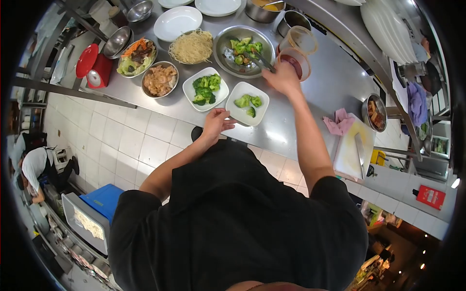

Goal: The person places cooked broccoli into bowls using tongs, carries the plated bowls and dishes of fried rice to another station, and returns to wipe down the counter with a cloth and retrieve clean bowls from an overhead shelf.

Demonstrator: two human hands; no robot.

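Observation:
My right hand (284, 76) is closed around dark tongs (259, 62), whose tips reach into a large metal bowl (225, 34) holding broccoli (247, 46) and other pieces. Near the counter's front edge, my left hand (215, 124) has its fingers partly curled beside the near left corner of a square white bowl (260, 114); whether it touches the rim is unclear. A few broccoli florets lie in that bowl. Just left of it stands a second square white bowl (190, 90) with a larger heap of broccoli.
Left on the counter are a metal bowl of meat (160, 79), noodles (191, 46), a vegetable bowl (137, 58) and a red scale (98, 72). Rightward are plastic tubs (297, 40), a pink cloth (340, 122) and a knife (360, 149) on a board. Another person (41, 162) bends down far left.

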